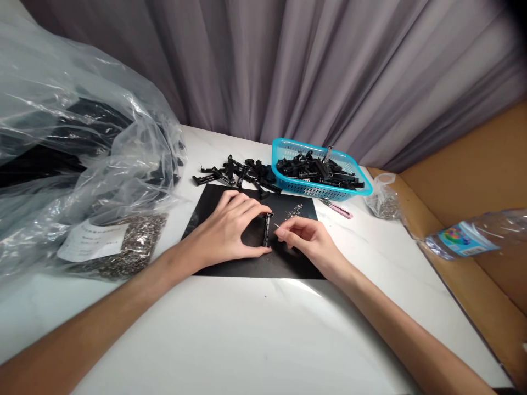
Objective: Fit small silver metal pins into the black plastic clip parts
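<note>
My left hand (234, 227) grips a slim black plastic part (267, 230) by its two ends, thumb at the near end and fingers at the far one. The part is held over a black mat (230, 267). Just to its right, my right hand (302, 236) pinches a small, thin metal pin (277, 225) between thumb and forefinger, its tip pointing toward the part with a small gap between. Behind my right hand, a scatter of small metal pins (294, 211) lies on the mat.
Loose black parts (242, 173) lie behind the mat, beside a blue basket (368, 191) full of similar ones. A pink cutter (340, 209) and a small bag of metal pieces (387, 204) are at right, near a plastic bottle (465, 238). Large plastic bags (140, 142) fill the left.
</note>
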